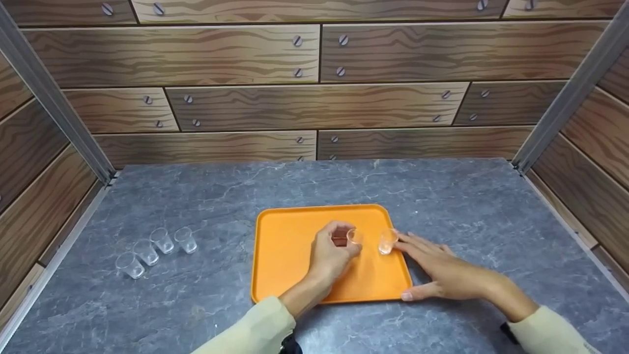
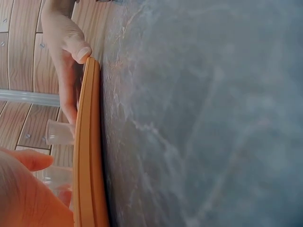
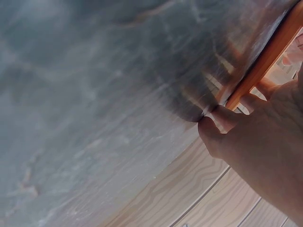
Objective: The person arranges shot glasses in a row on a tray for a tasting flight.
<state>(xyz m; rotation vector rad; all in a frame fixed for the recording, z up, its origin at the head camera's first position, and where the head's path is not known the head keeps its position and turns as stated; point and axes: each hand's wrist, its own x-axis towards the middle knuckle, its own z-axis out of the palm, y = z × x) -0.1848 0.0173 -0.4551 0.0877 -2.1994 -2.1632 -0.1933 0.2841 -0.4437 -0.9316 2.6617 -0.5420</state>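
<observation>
Orange plastic-looking tray (image 1: pixel 281 246) holds two clear cups on its right half: the left hand (image 1: pixel 329 253) pinches the left cup (image 1: pixel 354 237) between thumb and fingers, while the right hand (image 1: pixel 436 268), fingers outstretched and thumb at the tray's near right corner, has its fingertips at the right cup (image 1: pixel 387 243). Four more clear cups (image 1: pixel 147 252) stand on the grey table (image 1: pixel 216 290), far left of the tray.
</observation>
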